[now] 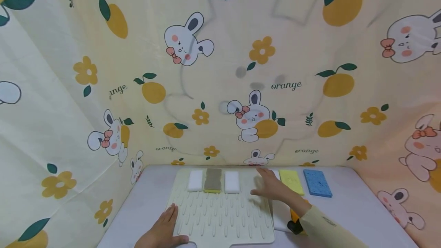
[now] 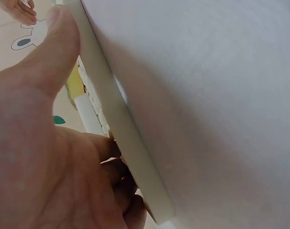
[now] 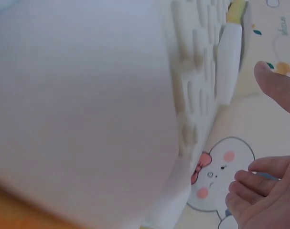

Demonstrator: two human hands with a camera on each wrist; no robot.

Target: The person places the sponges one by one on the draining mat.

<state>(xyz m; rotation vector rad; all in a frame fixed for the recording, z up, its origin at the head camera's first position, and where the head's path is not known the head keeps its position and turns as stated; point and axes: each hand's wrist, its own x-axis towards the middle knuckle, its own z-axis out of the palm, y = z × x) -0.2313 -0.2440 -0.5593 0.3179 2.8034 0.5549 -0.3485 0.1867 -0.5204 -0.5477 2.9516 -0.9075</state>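
Grey sponge (image 1: 212, 179) and two white blocks (image 1: 232, 182) are already lying on board (image 1: 217, 236), far end; yellow sponge (image 1: 291, 181) and blue sponge (image 1: 317, 182) are lying off it, right. Left hand (image 1: 162, 227), flat-fingered, is touching left edge; right hand (image 1: 270, 185), fingers spread, is holding nothing, far right.

Left hand at the edge of a cream board, seen from the wrist.
The left hand (image 2: 44, 138) fills the left side, palm showing, its thumb (image 2: 61, 40) pointing up beside the far part of the board (image 2: 113, 107) and its fingers (image 2: 115, 171) meeting the edge lower down. The board's edge slants from top left to bottom right; right of it spreads the pale counter (image 2: 226, 90), with a soft shadow alongside. Beyond the edge show small bumps, a white block (image 2: 89, 113) and a yellow one (image 2: 75, 82), a patterned cloth (image 2: 4, 62), and, top left, part of the right hand (image 2: 19, 10).
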